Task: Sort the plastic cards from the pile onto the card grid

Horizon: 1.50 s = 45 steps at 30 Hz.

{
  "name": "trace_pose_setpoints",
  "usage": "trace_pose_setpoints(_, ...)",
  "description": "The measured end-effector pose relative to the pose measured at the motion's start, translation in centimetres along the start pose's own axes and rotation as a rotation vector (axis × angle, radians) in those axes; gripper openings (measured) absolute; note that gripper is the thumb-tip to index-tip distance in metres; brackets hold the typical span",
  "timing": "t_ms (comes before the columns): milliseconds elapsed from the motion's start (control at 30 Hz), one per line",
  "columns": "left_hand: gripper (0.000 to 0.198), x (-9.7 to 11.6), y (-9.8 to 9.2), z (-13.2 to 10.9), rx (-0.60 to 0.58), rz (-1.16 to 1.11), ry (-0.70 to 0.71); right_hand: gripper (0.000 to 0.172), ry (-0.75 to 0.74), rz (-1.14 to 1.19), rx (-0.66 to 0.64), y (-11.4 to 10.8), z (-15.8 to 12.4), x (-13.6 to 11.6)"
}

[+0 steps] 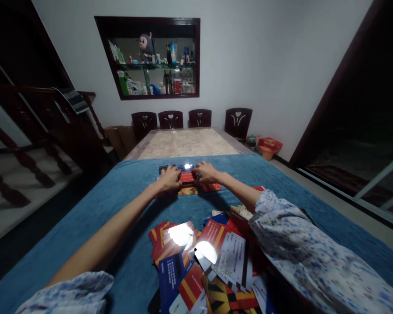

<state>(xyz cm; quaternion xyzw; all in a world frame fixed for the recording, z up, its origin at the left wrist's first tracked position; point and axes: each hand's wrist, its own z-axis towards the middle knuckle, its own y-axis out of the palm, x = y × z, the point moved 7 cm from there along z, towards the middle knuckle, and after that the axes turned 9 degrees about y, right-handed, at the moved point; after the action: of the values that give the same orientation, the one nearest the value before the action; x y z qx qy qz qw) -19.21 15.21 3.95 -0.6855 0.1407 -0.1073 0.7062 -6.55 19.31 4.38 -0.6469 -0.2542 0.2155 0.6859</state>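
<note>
At the far part of the blue cloth (131, 200), a small red card (187, 177) lies between my two hands. My left hand (170, 178) has curled fingers at the card's left edge. Across from it, my right hand (207, 172) bends its fingers onto the right edge. A dark card (167, 166) and a shiny blue card (185, 167) border the red card on the far side. On the near side lies a gold card (187, 191), with an orange-red card (211, 187) beside it. My palms hide parts of this arrangement.
Close to me is a loose heap of cards: red and yellow cards (173, 237), grey cards (235, 257) and a blue card (170, 272). My right sleeve (301, 235) covers part of it. Beyond the cloth, the pale tabletop (186, 141) reaches toward dark chairs (199, 117).
</note>
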Motion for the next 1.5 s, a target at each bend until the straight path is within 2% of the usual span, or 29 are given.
trace_pose_setpoints(167, 0.038, -0.8, 0.6, 1.1, -0.019, 0.006, -0.033, 0.040, 0.030, 0.001, -0.012, 0.2, 1.0, 0.0)
trace_pose_setpoints(667, 0.024, -1.1, 2.0, 2.5, -0.094, 0.023, -0.047, 0.041, 0.058, -0.060, -0.097, 2.0, 2.9, 0.2)
trace_pose_setpoints(1067, 0.031, -1.1, 2.0, 3.4, -0.172, 0.046, -0.029, 0.041, 0.069, -0.065, -0.152, 1.0, 2.5, -0.3)
trace_pose_setpoints(1500, 0.033, -1.8, 2.6, 4.6, -0.242, 0.051, -0.027, 0.031, 0.134, -0.063, -0.261, 0.8, 3.0, -1.0)
